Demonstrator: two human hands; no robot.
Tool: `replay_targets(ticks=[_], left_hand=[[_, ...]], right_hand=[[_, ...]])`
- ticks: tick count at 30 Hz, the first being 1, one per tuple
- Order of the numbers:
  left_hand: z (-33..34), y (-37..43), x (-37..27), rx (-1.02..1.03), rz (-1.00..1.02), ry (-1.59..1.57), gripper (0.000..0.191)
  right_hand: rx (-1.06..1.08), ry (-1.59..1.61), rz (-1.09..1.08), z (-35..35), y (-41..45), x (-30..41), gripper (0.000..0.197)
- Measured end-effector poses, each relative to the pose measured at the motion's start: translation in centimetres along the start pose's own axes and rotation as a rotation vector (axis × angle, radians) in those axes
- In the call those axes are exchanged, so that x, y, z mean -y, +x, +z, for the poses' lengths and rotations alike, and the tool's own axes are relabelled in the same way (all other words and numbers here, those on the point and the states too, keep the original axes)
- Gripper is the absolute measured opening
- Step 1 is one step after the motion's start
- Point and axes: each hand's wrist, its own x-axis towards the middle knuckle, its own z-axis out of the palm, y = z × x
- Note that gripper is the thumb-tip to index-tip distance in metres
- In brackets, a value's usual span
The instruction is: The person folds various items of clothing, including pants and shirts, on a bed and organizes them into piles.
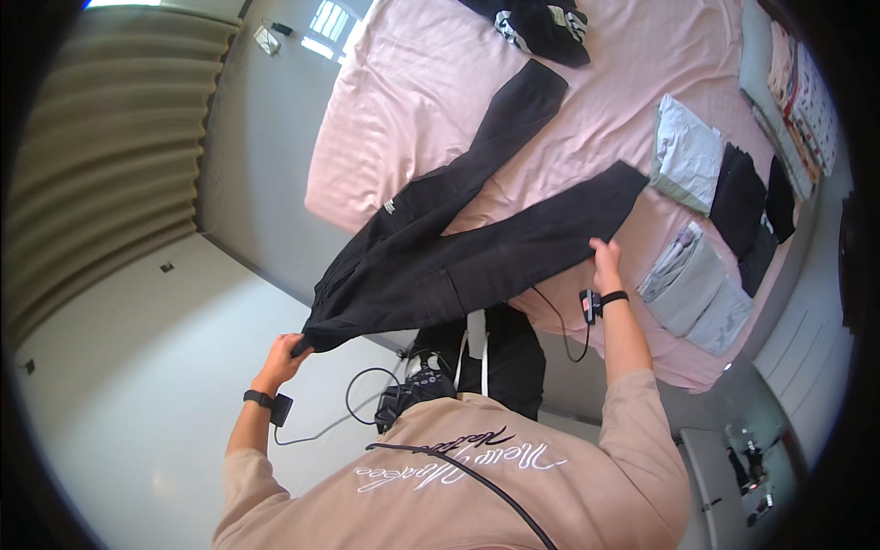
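Black cargo trousers (440, 268) stretch between my two hands, partly over the pink bedsheet (405, 130). At the waistband end, my left hand (282, 357) grips a corner, held out beyond the bed. My right hand (606, 261) pinches the lower edge of the nearer leg, close to its hem. The other leg lies up across the sheet, its hem pointing away from me. A small white mark shows on that leg. Each wrist wears a black strap with a small device and a cable.
Folded light clothes (687, 151), folded grey clothes (694, 289) and dark clothes (739, 199) lie on the bed's right side. A black garment (543, 27) lies at the far edge of view. Folded bedding (790, 96) is stacked far right. A curtain (124, 137) hangs left.
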Motion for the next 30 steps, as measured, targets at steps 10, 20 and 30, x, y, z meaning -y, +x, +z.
replay_targets(ticks=[10, 20, 30], left_hand=[[11.5, 2.6, 0.8, 0.354, 0.097, 0.116, 0.027], [18.5, 9.6, 9.8, 0.437, -0.333, -0.501, 0.057], [29.2, 31.8, 18.2, -0.095, -0.645, -1.492, 0.077]], right_hand=[[-0.081, -0.732, -0.789, 9.9, 12.8, 7.4, 0.049], [0.116, -1.068, -0.855, 28.0, 26.2, 19.5, 0.066], [0.190, -1.164, -1.017, 28.9, 28.9, 19.2, 0.068]])
